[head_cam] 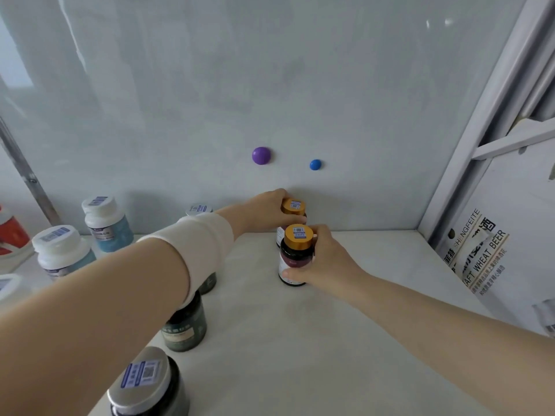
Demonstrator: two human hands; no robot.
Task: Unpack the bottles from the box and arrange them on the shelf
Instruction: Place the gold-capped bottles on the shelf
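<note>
Two dark bottles with gold caps stand upright on the white shelf (300, 340), one behind the other. My left hand (267, 210) reaches across and grips the rear gold-capped bottle (293, 207) close to the back panel. My right hand (322, 259) wraps around the front gold-capped bottle (295, 256), thumb low on its body. Both bottles carry small blue-and-white code stickers on their caps. The box is not in view.
Dark green bottles with silver lids (150, 382) line up at the lower left under my left forearm. White-capped blue bottles (105, 223) stand at the far left. Purple (261, 155) and blue (315, 164) magnets stick to the back panel. A white frame post (468, 145) bounds the right.
</note>
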